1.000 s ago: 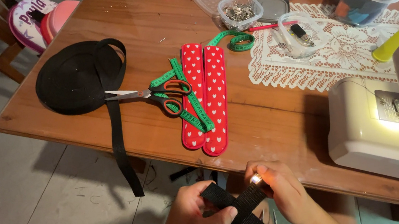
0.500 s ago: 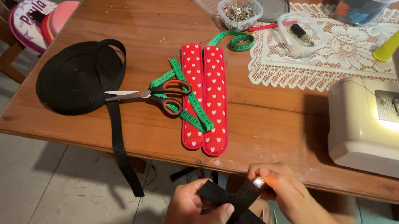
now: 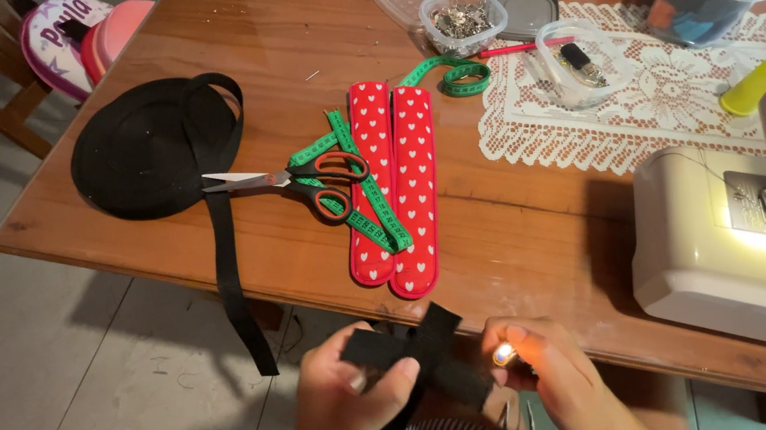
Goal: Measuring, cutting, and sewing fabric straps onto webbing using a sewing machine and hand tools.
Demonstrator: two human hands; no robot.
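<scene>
On the wooden table (image 3: 526,224) a white sewing machine (image 3: 744,262) sits at the right with its lamp on, a roll of black webbing (image 3: 141,150) lies at the left, and 2 red padded strips with white hearts (image 3: 400,192) lie between them under a green tape measure (image 3: 364,187) and orange-handled scissors (image 3: 306,174). Below the table edge, the left hand (image 3: 341,408) pinches a short black strap piece (image 3: 419,356) between thumb and fingers. The right hand (image 3: 554,376) is closed around what seems to be a lighter (image 3: 505,355), its small flame just beside the strap's end.
</scene>
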